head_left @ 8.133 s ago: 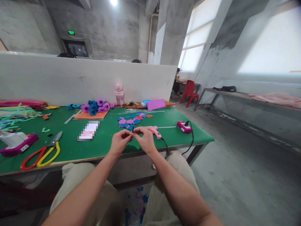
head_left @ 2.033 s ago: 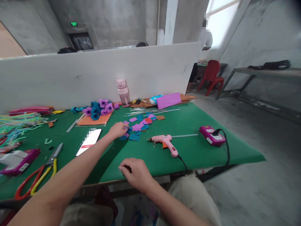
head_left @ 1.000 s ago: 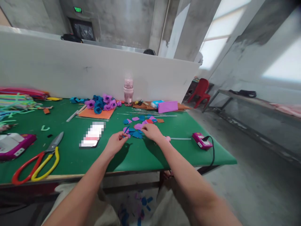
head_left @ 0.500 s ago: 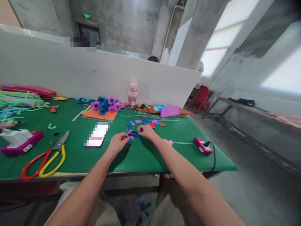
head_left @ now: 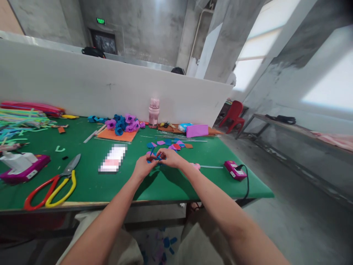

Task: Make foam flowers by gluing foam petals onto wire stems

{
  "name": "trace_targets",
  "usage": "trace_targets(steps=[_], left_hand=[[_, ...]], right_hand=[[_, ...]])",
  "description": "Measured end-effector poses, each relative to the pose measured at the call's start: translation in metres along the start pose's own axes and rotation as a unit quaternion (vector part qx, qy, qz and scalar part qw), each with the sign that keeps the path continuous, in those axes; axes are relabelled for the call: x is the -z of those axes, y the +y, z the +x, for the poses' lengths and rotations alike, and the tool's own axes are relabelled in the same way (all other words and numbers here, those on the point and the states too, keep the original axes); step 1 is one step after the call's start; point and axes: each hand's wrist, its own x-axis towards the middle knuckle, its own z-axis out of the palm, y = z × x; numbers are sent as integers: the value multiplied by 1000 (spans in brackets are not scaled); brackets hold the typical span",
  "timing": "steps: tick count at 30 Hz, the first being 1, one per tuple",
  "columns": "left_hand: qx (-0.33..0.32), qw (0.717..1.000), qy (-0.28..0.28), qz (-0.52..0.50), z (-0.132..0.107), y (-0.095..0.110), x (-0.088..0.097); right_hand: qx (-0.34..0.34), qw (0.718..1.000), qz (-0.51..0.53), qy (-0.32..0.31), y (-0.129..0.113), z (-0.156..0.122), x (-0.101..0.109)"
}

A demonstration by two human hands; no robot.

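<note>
My left hand [head_left: 143, 167] and my right hand [head_left: 170, 157] meet above the green table, fingertips pinched on a small strip of blue crepe paper [head_left: 158, 158]. The fingers cover much of the strip. Just beyond them lie cut blue, purple and red paper pieces [head_left: 168, 142] in a loose cluster; some sit partly behind my hands. Under my right wrist shows a pink tool, perhaps a glue gun [head_left: 196, 166], with a clear stick [head_left: 211, 167] coming out of it. Finished blue and purple paper flowers [head_left: 120, 124] rest on an orange sheet [head_left: 116, 135] to the left.
Large scissors [head_left: 67, 171] with red and yellow handles lie at the left front, near a phone [head_left: 113, 158]. Purple power strips [head_left: 235, 170] sit at both sides. A pink bottle [head_left: 154, 113] stands by the white partition [head_left: 116, 86]. Pipe cleaners [head_left: 24, 117] are heaped far left.
My hands have come closer together, the left moving right and the right slightly left. The blue paper between them is now more hidden by the fingers. The view has shifted slightly.
</note>
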Motion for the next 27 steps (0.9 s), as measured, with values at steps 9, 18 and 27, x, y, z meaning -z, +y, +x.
trace_targets(steps=[9,18,27], left_hand=[[45,993,29,-102,7,-16,-1],[118,977,52,-170,3,-7,5],[147,951,-12,-271,-2,8,10]], right_hand=[[-19,999,28,4,8,2,-2],[-68,993,69,63,13,13,-5],[-106,967,221,65,-4,1,-22]])
